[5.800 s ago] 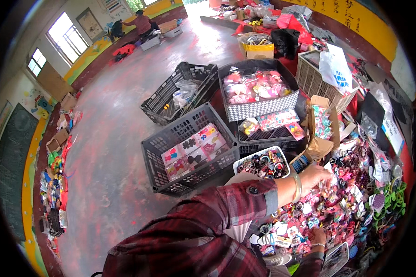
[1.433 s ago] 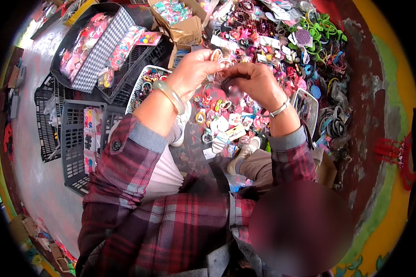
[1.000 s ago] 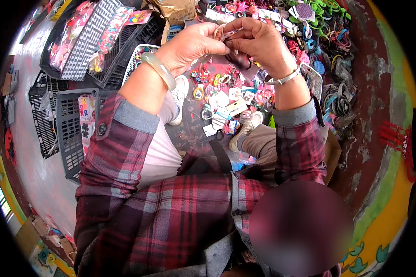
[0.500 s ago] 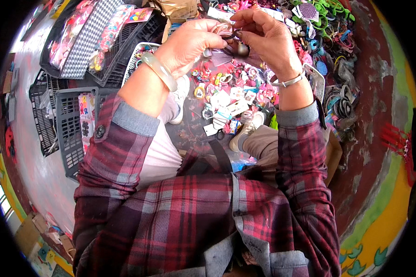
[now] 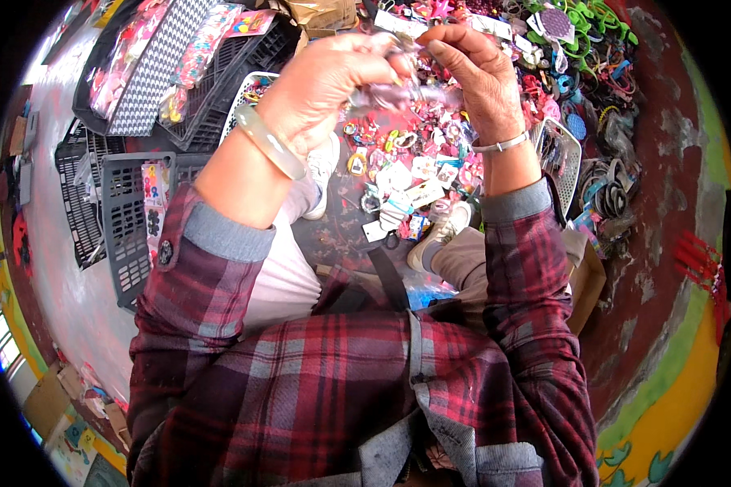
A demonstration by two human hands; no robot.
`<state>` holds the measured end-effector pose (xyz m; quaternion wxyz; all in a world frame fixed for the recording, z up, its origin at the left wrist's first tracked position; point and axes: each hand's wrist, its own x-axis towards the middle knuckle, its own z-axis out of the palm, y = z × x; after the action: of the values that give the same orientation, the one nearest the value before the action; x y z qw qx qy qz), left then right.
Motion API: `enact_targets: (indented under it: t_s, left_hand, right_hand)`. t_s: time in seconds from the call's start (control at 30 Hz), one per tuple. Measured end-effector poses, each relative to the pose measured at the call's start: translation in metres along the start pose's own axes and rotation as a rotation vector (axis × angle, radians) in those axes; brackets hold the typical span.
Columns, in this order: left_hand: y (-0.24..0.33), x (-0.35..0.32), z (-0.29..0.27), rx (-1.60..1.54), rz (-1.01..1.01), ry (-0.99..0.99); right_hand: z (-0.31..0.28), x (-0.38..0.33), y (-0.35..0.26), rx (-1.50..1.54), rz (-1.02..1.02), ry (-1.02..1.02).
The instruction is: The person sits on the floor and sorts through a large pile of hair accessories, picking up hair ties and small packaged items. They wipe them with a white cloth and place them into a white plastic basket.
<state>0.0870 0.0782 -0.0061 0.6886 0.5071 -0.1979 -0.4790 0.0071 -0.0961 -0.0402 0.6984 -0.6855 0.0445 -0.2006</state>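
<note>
My left hand (image 5: 325, 81) is closed around a pale pink-purple hair tie (image 5: 382, 96) with sheer fabric, smeared by motion. It is held up above a heap of hair accessories (image 5: 414, 162) on the floor. To its right, my right hand (image 5: 486, 88) has thumb and forefinger pinched together at the hair tie's upper edge. What sits between those fingertips is too small to make out. The heap under both hands holds small hair ties, clips and white cards in pink, red and yellow.
Grey plastic baskets (image 5: 130, 223) stand at the left, beside a black crate (image 5: 244, 61) and a houndstooth-patterned box (image 5: 161, 69). White baskets (image 5: 573, 154) flank the heap. Green headbands (image 5: 585, 28) and dark bands (image 5: 605, 191) lie at the right. My shoes (image 5: 447, 231) are close to the heap.
My left hand has shifted slightly left and the hair tie is now blurred. The dark round bead seen earlier below my right fingers no longer shows clearly. The right fingers have drawn closer together.
</note>
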Motion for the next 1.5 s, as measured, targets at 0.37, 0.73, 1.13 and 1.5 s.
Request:
enact_targets:
  t_s: [0.37,0.73,1.13,1.5]
  left_hand:
    - [0.039,-0.036,-0.025,-0.245,0.131,0.28]
    - [0.061,-0.047,-0.037,-0.279,0.218,0.503]
    - [0.062,-0.044,-0.026,-0.329,0.131,0.483]
    - [0.049,-0.037,-0.011,-0.402,0.137,0.287]
  right_hand:
    - [-0.031,-0.051,0.213,-0.777,0.56,-0.406]
    - [0.047,-0.008,0.283,-1.281,0.508,-0.837]
    - [-0.039,-0.1,0.324,-1.377,0.814,-0.721]
    - [-0.082,-0.195,0.32,-0.963,0.927,0.001]
